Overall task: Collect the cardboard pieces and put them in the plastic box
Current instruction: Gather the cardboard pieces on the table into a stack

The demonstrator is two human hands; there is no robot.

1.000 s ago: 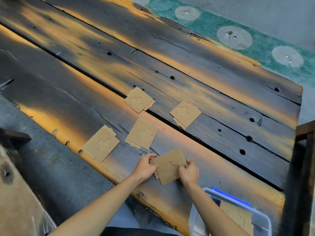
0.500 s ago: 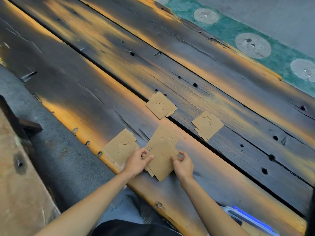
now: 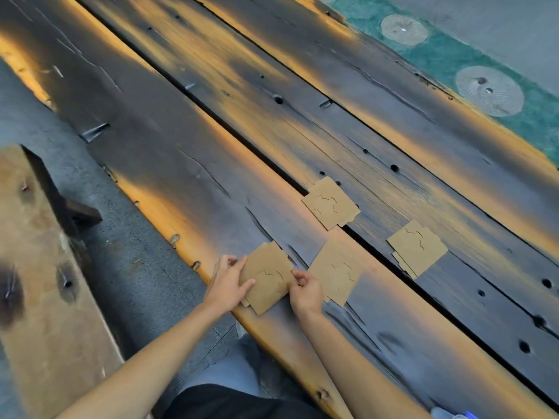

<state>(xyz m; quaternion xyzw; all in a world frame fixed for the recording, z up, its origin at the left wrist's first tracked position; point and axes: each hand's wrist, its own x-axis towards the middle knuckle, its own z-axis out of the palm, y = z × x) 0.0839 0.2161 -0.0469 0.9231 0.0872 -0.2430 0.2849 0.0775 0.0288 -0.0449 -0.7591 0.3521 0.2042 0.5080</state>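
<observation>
Fingers of the left hand lie spread flat on the near-left stack of cardboard pieces, thumb hooked over its upper left corner, while the right hand pinches the stack's right edge between thumb and curled fingertips. Half a second ago both hands were working the stack that now lies just to the right; they have since shifted left onto this one, and that neighbouring stack rests alone, almost touching the right hand's knuckles. Two more stacks sit where they were: one above centre, straddling the dark gap between planks, and one toward the right of the frame. The view has swung left as well, so the plastic box shows only as a sliver of clear rim with a blue glint at the bottom right edge, well apart from the hands. Both bare forearms reach up from the bottom of the frame and converge on the held stack near the front edge of the dark, orange-streaked wooden table. A worn plank stands at the left.
</observation>
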